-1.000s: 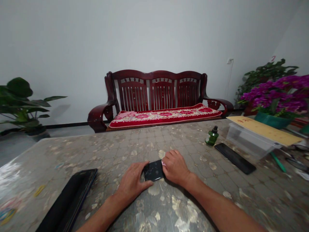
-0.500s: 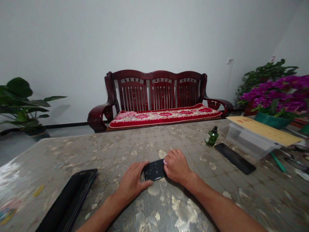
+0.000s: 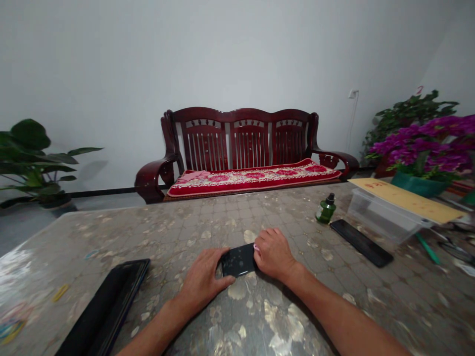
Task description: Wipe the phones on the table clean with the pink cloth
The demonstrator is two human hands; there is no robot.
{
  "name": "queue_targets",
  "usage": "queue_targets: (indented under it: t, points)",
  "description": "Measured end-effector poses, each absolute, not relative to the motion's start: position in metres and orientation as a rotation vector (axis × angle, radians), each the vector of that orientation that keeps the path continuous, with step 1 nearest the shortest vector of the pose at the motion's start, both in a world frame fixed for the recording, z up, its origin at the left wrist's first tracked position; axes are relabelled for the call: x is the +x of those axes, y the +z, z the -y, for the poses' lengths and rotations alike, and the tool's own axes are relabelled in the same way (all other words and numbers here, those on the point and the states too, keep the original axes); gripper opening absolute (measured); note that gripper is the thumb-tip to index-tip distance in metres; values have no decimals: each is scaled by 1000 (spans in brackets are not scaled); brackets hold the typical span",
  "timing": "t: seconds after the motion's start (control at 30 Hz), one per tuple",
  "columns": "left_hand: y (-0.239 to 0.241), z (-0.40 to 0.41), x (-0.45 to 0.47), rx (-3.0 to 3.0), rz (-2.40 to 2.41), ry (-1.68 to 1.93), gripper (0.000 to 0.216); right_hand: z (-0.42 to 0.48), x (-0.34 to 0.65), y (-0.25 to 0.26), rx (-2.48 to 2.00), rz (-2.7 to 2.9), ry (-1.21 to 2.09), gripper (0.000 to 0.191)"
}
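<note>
Both hands are on the small glossy black rectangular slab. It lies flat on the mottled grey-gold patterned desk, about mid-width and closer to the near edge than the far one.

Left hand: palm down, thumb along the slab's near side, fingers wrapped over its left end and grasping it.

Right hand: clenched into a loose fist, fingers curled down onto the slab's right end. A small pink bit shows at the fingertips. It's too small to tell what it is, or whether it's pinched or just pressed.

Rest of the desk:
- long flat black case at the near-left corner, well apart from the hands
- small green glass bottle upright toward the far-right
- slim black phone-like bar flat, just beside the bottle on its near side
- clear plastic box at the right edge, with a yellow-brown flat envelope across its top
- green pen near the box
- purple flowers in a green pot beyond the box
</note>
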State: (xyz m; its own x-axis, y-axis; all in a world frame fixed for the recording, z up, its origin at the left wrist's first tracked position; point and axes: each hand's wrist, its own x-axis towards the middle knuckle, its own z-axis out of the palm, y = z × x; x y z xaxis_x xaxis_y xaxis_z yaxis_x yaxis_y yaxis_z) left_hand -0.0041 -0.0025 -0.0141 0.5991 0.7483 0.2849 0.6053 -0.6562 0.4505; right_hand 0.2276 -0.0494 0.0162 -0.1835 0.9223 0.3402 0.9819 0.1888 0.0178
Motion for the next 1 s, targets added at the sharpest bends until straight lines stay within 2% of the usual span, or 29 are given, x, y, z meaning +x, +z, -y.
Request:
queue_targets:
  t: [0.23, 0.5, 0.77, 1.0]
  points:
    - [-15, 2, -3, 2532, -1105, 674, 54, 52, 215, 10, -1537, 2387, -275, 11]
    - [-13, 2, -3, 2538, -1108, 632, 55, 49, 228, 15, -1812, 2195, -361, 13]
    - [-15, 2, -3, 2541, -1117, 647, 56, 52, 217, 9, -1529, 2371, -307, 11]
    - [-8, 5, -2, 2529, -1114, 654, 52, 48, 230, 15, -1799, 2192, -353, 13]
